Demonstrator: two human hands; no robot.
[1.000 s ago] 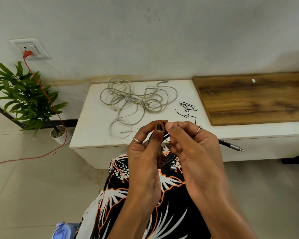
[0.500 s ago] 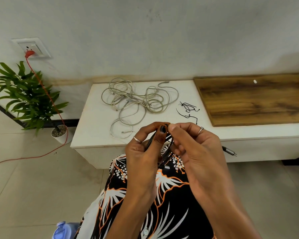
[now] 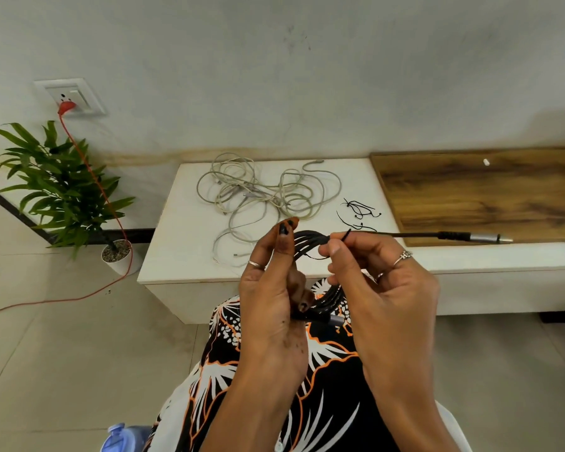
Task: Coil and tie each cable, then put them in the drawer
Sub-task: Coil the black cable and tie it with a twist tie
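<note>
My left hand (image 3: 274, 288) grips a coiled black cable (image 3: 310, 244) in front of my lap. My right hand (image 3: 375, 288) pinches a thin black tie at the top of the coil. One end of the black cable sticks out to the right, ending in a metal plug (image 3: 473, 237) over the bench edge. The other plug (image 3: 335, 320) hangs below my left fingers. A tangle of grey cables (image 3: 261, 197) lies on the white bench (image 3: 183, 236). A few black ties (image 3: 359, 208) lie beside the tangle. No drawer is in view.
A wooden board (image 3: 483, 194) covers the bench's right part. A potted plant (image 3: 62, 190) stands on the floor at left. An orange cord (image 3: 111, 216) runs from a wall socket (image 3: 69, 97) down across the floor. A blue bottle (image 3: 118, 437) sits at the bottom edge.
My hands have come apart slightly and the coil now shows between them. The free plug end has swung up and out to the right, above the bench edge.
</note>
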